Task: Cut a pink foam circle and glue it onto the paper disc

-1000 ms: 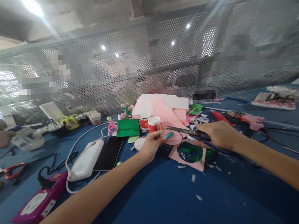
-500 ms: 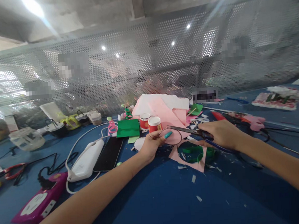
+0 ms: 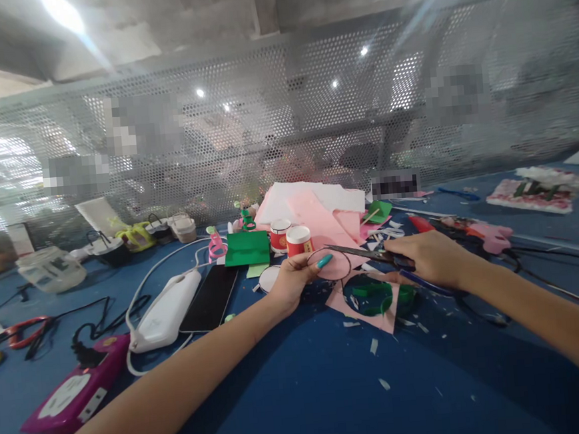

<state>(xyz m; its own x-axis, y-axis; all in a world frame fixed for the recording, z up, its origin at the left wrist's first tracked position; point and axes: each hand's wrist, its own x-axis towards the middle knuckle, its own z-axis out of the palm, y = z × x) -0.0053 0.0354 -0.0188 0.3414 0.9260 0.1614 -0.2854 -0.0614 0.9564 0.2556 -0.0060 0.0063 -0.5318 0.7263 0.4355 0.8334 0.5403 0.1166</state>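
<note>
Between the thumb and fingers of my left hand (image 3: 294, 280) is a pink paper circle (image 3: 334, 265) with a dark outline. My right hand (image 3: 431, 263) is wrapped round a pair of scissors (image 3: 373, 256) with dark blue handles, and the blades lie against the circle's upper right edge. Below the circle rests a square of pink paper (image 3: 388, 319) with a round hole cut in it. Green pieces (image 3: 386, 296) show in and beside that hole. Two red and white paper cups (image 3: 299, 243) stand just beyond my left hand. A white disc (image 3: 269, 279) with a dark rim lies beside my left wrist.
Pink and white paper sheets (image 3: 313, 202) are piled at the back. On the left lie a black phone (image 3: 210, 300), a white power bank (image 3: 169, 310) with cables and a purple power strip (image 3: 77, 387). A red glue gun (image 3: 423, 223) lies right. Paper scraps dot the blue table (image 3: 303, 390).
Almost nothing differs. Both hands, the pink circle and the scissors keep nearly the same place, with only a slight shift of the view.
</note>
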